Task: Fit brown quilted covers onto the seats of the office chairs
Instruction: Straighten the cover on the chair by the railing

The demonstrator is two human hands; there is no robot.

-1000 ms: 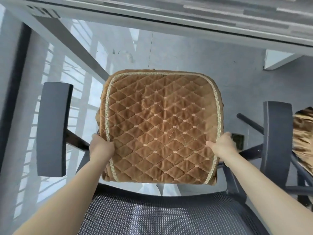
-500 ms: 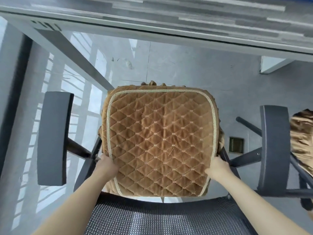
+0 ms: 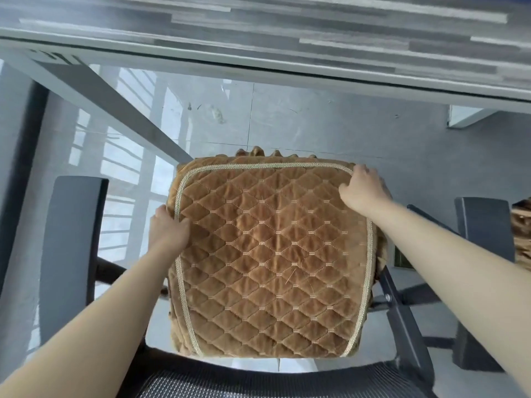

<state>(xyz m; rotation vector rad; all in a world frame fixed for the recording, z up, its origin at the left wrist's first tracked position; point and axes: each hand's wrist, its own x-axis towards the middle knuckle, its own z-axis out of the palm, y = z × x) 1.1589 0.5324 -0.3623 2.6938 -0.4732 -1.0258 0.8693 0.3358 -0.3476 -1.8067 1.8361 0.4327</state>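
A brown quilted cover (image 3: 270,259) with a beige braid border lies stretched over the seat of a black office chair, seen from behind and above the mesh backrest (image 3: 244,383). My left hand (image 3: 169,228) holds the cover's left edge, fingers curled over the braid. My right hand (image 3: 363,188) rests on the far right corner, its fingertips curled over the front edge. Gathered fabric shows along the cover's far edge and right side.
Two black armrests flank the seat, one on the left (image 3: 70,254) and one on the right (image 3: 485,234). A grey wood-grain desk (image 3: 258,33) spans the top, with its slanted leg (image 3: 115,110) at left. Another brown cover (image 3: 521,231) shows at the right edge. The floor is grey tile.
Both hands have moved forward along the cover's sides, from the near corners to the left edge and the far right corner. The camera has moved closer, so the seat looks larger.
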